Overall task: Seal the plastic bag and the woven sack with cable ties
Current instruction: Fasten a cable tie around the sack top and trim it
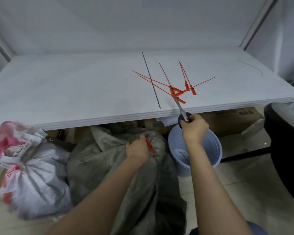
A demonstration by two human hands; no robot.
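A grey plastic bag lies on the floor in front of me. My left hand grips its gathered neck, where a red cable tie sits. My right hand holds black-handled scissors at the table's front edge, blades pointing up over the table. Several loose red cable ties lie on the white table. To the left stands a white woven sack with pink print, its neck bound by a red tie.
A blue bucket stands on the floor under my right hand. A thin grey rod lies across the table. Cardboard boxes sit under the table. A dark round object fills the right side.
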